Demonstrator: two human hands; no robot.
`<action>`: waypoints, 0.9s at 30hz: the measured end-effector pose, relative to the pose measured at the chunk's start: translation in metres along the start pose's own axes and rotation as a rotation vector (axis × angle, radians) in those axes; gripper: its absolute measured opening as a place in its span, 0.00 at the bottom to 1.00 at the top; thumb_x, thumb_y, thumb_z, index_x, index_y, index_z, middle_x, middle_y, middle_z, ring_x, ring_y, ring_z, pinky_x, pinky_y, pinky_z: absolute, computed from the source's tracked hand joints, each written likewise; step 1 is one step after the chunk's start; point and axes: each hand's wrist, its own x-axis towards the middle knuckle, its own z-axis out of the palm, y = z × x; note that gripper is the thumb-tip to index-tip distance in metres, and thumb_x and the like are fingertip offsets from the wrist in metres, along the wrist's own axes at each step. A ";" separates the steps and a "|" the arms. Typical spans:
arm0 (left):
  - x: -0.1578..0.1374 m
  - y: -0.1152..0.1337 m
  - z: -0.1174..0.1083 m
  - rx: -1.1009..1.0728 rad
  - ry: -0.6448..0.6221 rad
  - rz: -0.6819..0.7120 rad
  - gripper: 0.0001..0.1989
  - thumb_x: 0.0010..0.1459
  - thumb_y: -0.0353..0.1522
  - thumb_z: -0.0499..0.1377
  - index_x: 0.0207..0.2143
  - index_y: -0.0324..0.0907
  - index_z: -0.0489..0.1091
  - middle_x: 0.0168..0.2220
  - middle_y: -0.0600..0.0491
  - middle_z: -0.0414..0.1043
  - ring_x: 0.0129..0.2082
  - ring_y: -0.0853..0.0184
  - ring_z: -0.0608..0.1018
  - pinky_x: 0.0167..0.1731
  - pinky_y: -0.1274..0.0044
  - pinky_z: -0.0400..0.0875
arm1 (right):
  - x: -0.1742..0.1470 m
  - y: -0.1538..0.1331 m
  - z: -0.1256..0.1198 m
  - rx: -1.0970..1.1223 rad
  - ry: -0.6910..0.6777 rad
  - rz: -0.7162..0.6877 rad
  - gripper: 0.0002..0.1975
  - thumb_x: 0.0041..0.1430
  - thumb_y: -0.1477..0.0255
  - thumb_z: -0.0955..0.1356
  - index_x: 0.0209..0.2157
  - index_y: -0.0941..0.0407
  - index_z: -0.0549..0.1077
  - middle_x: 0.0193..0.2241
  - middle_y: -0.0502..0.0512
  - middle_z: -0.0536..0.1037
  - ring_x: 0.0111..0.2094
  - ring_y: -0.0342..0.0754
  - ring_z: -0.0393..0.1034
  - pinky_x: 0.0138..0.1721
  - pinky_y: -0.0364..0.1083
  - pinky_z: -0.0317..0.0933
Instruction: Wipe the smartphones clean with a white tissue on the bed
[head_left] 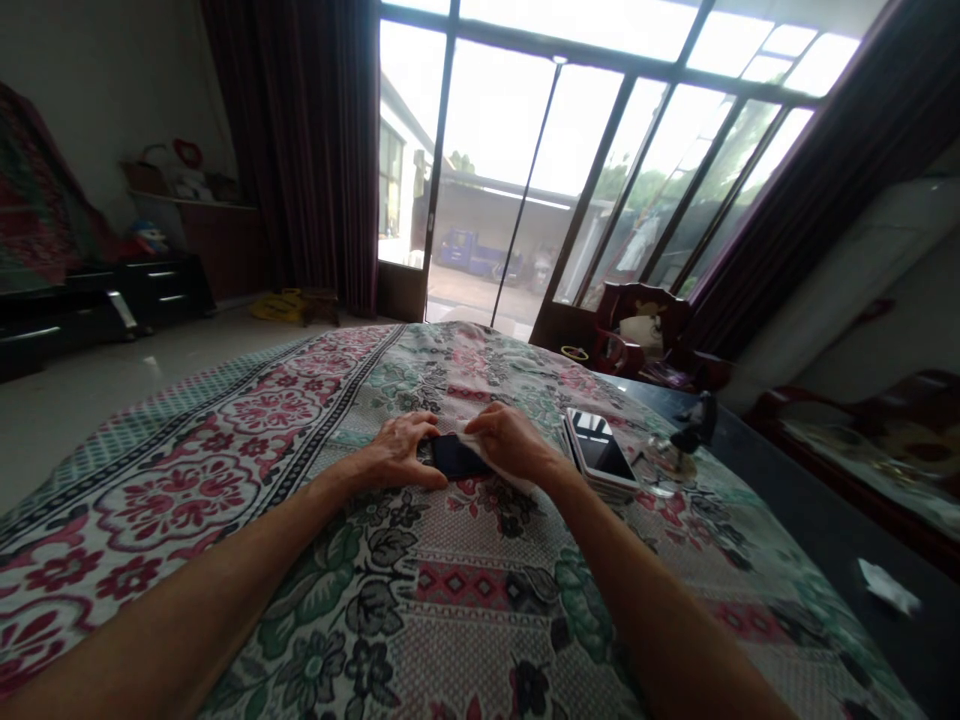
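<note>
A dark smartphone (pixel 457 457) lies flat on the flowered tablecloth (pixel 457 550). My left hand (pixel 409 450) grips its left end, thumb along the near edge and fingers at the far edge. In my right hand (pixel 510 440) is a white tissue (pixel 517 482), pinched and pressed against the phone's right end, which the hand and tissue partly hide. Just right of that hand sits a stack of phones (pixel 602 448), the top one with a glossy dark screen and pale rim.
Beside the stack stands a small clear item with a black part (pixel 694 425), hard to make out. A crumpled white tissue (pixel 889 587) lies on the dark tabletop (pixel 817 530) at right. Beyond the table are a wooden chair (pixel 645 330) and glass doors (pixel 510 180).
</note>
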 end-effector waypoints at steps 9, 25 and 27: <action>0.000 -0.001 0.000 -0.024 0.004 -0.001 0.35 0.39 0.47 0.67 0.51 0.46 0.70 0.64 0.46 0.60 0.65 0.47 0.58 0.64 0.59 0.51 | -0.003 -0.005 0.035 -0.182 0.039 -0.038 0.13 0.59 0.78 0.64 0.39 0.53 0.79 0.41 0.58 0.73 0.41 0.49 0.63 0.39 0.45 0.53; 0.001 -0.006 -0.001 -0.042 -0.008 0.022 0.35 0.41 0.47 0.65 0.53 0.48 0.72 0.63 0.47 0.61 0.65 0.49 0.60 0.64 0.60 0.52 | -0.008 -0.016 0.033 -0.025 -0.050 -0.269 0.14 0.60 0.78 0.64 0.40 0.48 0.78 0.43 0.53 0.74 0.43 0.47 0.65 0.47 0.45 0.56; 0.002 -0.007 0.001 -0.026 0.002 0.014 0.37 0.41 0.48 0.65 0.54 0.47 0.70 0.64 0.47 0.60 0.65 0.49 0.59 0.64 0.60 0.51 | -0.012 -0.013 0.031 -0.011 -0.048 -0.291 0.13 0.60 0.78 0.65 0.40 0.48 0.79 0.42 0.53 0.74 0.43 0.47 0.65 0.47 0.45 0.56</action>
